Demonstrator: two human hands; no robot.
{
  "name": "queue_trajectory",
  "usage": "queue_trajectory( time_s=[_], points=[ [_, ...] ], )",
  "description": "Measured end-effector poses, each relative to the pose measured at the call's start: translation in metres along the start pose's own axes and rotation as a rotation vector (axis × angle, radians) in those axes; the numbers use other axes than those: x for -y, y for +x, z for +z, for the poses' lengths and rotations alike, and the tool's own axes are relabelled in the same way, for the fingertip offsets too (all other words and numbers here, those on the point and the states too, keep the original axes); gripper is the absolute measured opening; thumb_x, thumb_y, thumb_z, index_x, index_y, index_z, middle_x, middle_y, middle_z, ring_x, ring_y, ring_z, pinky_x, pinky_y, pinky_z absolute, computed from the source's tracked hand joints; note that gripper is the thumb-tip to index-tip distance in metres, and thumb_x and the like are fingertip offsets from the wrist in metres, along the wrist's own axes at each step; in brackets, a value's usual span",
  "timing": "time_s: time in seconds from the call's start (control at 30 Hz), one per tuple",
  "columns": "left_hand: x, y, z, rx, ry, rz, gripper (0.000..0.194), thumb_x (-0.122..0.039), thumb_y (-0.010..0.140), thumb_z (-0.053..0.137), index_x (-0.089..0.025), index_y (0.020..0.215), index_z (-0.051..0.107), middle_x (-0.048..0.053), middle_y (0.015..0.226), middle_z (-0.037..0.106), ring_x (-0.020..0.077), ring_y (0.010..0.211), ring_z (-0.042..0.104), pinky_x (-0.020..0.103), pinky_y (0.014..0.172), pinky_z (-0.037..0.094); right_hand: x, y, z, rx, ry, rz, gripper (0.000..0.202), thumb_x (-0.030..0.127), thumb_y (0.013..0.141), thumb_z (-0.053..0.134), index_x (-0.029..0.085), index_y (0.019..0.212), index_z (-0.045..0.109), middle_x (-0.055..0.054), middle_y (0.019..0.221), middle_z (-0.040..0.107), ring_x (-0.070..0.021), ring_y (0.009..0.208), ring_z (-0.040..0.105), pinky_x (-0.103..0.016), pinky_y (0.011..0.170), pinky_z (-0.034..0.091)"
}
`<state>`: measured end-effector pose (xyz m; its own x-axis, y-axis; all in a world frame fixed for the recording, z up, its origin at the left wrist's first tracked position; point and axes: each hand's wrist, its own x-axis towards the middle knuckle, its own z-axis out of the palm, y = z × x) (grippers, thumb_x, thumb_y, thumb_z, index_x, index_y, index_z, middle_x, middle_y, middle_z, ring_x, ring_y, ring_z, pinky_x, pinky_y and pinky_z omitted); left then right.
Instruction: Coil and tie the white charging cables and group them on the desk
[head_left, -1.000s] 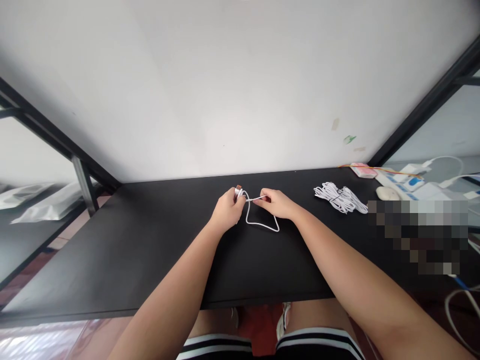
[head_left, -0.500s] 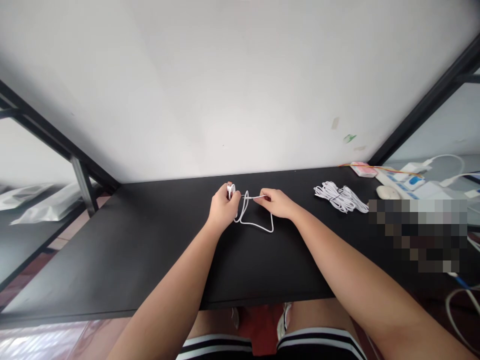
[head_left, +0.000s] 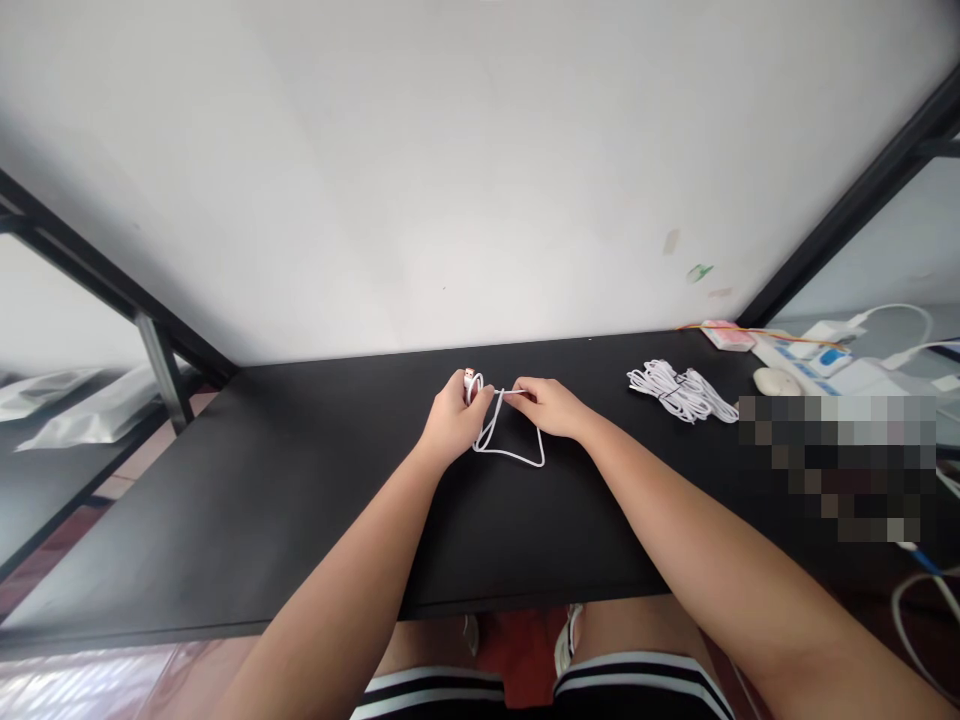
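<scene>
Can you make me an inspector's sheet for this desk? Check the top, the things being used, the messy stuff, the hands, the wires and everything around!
Surface: black tabletop, shiny toward the left.
Things in use: white cable, partly looped; its plug pokes up from the left hand.
Clutter: tied cable bundle, pale rounded object and pink-and-white box, all at right; a pixelated patch hides more.
Hands: left hand and right hand both grip the white cable.
Cables: orange wire crosses the box; white leads by the power strip.
Surroundings: white wall behind; dark frame bars both sides.
</scene>
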<state>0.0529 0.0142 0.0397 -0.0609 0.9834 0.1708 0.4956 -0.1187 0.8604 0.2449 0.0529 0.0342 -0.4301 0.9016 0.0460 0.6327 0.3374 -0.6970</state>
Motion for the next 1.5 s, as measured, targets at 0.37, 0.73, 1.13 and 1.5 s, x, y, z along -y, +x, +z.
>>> queue_trajectory(
  time_s=[0.37, 0.73, 1.13, 1.5],
  points=[
    [-0.006, -0.004, 0.000, 0.085, 0.081, 0.009, 0.030, -0.043, 0.086, 0.058, -0.022, 0.074, 0.040, -0.005, 0.067, 0.050, 0.0115, 0.060, 0.046, 0.026, 0.060, 0.035, 0.003, -0.001, -0.001, 0.025, -0.044, 0.012, 0.031, 0.050, 0.094, 0.053, 0.023, 0.082, 0.060, 0.002, 0.068, 0.062, -0.0129, 0.059, 0.051, -0.027, 0.057, 0.030],
    [-0.011, -0.009, -0.002, 0.174, 0.169, 0.007, 0.030, -0.047, 0.087, 0.057, -0.023, 0.078, 0.042, -0.004, 0.069, 0.054, 0.0130, 0.062, 0.049, 0.026, 0.059, 0.036, 0.003, -0.001, -0.001, 0.036, -0.068, 0.007, 0.023, 0.042, 0.093, 0.054, 0.023, 0.083, 0.061, 0.002, 0.072, 0.064, -0.0128, 0.062, 0.053, -0.027, 0.058, 0.031],
    [-0.011, -0.011, -0.002, 0.263, 0.224, 0.036, 0.033, -0.050, 0.087, 0.056, -0.023, 0.077, 0.039, -0.004, 0.070, 0.055, 0.0140, 0.061, 0.048, 0.027, 0.057, 0.033, 0.001, 0.000, 0.001, 0.045, -0.089, -0.026, 0.005, 0.025, 0.086, 0.059, 0.023, 0.085, 0.064, 0.001, 0.077, 0.069, -0.0138, 0.067, 0.057, -0.026, 0.060, 0.033],
    [-0.011, -0.012, -0.002, 0.288, 0.243, 0.063, 0.035, -0.052, 0.088, 0.055, -0.023, 0.077, 0.039, -0.003, 0.070, 0.056, 0.0142, 0.061, 0.049, 0.027, 0.057, 0.034, 0.002, -0.001, 0.000, 0.053, -0.095, -0.035, 0.008, 0.023, 0.086, 0.057, 0.024, 0.087, 0.065, 0.001, 0.079, 0.070, -0.0143, 0.069, 0.058, -0.026, 0.061, 0.034]
  ],
)
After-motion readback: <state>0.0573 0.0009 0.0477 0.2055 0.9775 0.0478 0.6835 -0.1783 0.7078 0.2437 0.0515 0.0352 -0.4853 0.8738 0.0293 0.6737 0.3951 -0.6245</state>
